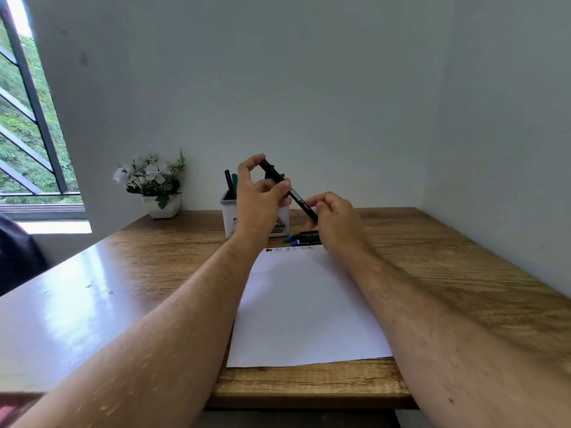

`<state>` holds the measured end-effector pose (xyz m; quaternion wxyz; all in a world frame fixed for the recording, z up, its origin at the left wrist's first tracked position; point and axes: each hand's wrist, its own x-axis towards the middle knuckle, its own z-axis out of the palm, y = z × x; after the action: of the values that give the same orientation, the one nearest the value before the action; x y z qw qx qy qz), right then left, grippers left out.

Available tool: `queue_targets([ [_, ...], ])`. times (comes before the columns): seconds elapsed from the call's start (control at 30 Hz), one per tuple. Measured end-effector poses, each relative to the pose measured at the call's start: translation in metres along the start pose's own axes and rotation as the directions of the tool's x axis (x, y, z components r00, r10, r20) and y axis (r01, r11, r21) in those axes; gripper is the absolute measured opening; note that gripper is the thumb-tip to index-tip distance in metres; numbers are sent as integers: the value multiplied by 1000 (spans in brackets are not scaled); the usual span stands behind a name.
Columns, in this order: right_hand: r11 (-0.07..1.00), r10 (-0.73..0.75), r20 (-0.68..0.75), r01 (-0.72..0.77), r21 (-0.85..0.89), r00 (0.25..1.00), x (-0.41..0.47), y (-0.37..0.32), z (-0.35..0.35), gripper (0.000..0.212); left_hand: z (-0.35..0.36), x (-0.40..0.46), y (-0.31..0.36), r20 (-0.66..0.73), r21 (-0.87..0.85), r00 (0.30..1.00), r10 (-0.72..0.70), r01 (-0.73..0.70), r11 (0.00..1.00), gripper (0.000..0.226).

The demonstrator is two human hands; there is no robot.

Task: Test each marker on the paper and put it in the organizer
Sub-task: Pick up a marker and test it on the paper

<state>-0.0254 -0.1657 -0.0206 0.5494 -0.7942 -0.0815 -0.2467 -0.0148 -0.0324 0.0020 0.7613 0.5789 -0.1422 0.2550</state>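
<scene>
two hands meet on one black marker, held slanted in the air above the far end of the paper. the left hand pinches its upper end between thumb and fingertips, in front of the organizer. the right hand has its fingers curled round the lower end. whether the cap is on or off cannot be told.

the white organizer stands on the desk beyond the paper, partly hidden by the left hand, with a black marker and a green one upright in its left compartment. a few more markers lie flat on the desk just past the paper's far edge, beside the organizer, their coloured ends pointing left. small scribbles run along the paper's far edge. a white pot of pale flowers sits at the desk's far left corner, near a window.
</scene>
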Motion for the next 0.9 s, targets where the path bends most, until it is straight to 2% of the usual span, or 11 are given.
queue_targets([
  [0.07, 989, -37, -52, 29, -145, 998, 0, 5, -3, 31, -2, 2, 1, -41, 69, 995, 87, -84, 994, 53],
  [0.17, 956, -75, -30, 63, -287, 997, 2, 11, -9, 32, -6, 7, 1, -133, 252, 966, 224, -185, 950, 54],
  [0.27, 938, -89, -11, 80, -337, 996, 2, 11, -8, 30, -7, 10, 3, -183, 335, 926, 330, -257, 906, 52],
  [0.43, 934, -102, 34, 108, -340, 994, 2, 10, -5, 28, -9, 17, -2, -100, 503, 864, 494, -384, 774, 50],
  [0.57, 942, -103, 65, 118, -315, 993, 0, 7, -6, 27, -14, 23, -9, -83, 531, 850, 519, -403, 745, 52],
  [0.7, 943, -103, 73, 121, -310, 992, -1, 5, -7, 26, -17, 24, -14, -22, 570, 868, 496, -397, 720, 52],
  [0.9, 944, -83, 75, 103, -313, 994, -2, 4, -6, 26, -13, 31, -20, 38, 665, 872, 489, -387, 639, 47],
])
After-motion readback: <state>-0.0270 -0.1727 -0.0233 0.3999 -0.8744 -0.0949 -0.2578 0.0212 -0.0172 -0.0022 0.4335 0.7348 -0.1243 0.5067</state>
